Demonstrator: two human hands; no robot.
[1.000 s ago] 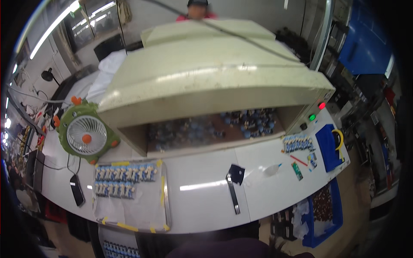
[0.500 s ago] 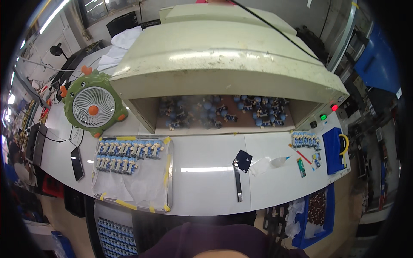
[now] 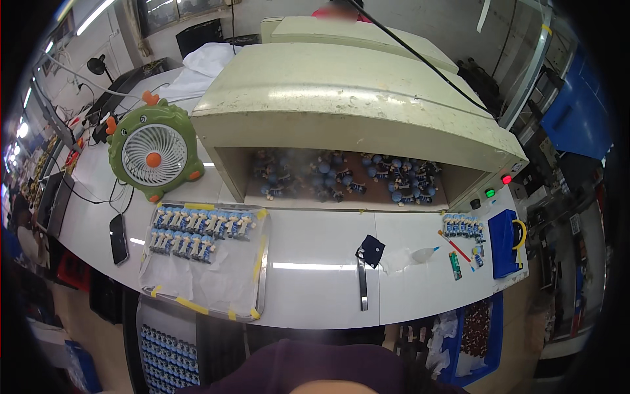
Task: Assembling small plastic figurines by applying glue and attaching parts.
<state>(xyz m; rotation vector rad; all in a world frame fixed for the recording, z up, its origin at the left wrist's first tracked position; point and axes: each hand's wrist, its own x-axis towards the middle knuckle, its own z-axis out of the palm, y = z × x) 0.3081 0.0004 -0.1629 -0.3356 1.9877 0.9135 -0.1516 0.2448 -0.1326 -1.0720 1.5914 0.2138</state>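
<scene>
Neither of my hands shows; only my dark purple top is visible at the lower edge. Two rows of small blue-capped figurines (image 3: 190, 224) lie on a paper-lined tray (image 3: 226, 282) with yellow tape along its rim, left on the white bench. A dark blue cloth piece (image 3: 373, 251) and a flat metal strip (image 3: 363, 289) are at the middle of the bench. More blue-capped figurines (image 3: 407, 177) are heaped inside a cream metal cabinet (image 3: 354, 82) open at the front. One short row of figurines (image 3: 462, 226) stands at the right, near a clear squeeze bottle (image 3: 424, 255).
A green fan (image 3: 153, 156) and a black phone (image 3: 118, 240) are at the left. To the right are a red stick (image 3: 456, 245), a green tube (image 3: 455, 265) and a blue box (image 3: 504, 244) with a yellow handle. Below the bench sit a figurine tray (image 3: 169, 354) and a blue crate (image 3: 493, 328).
The view has shifted slightly, so the cabinet and fan appear lower and the fan farther right. The things on the bench keep their places relative to one another.
</scene>
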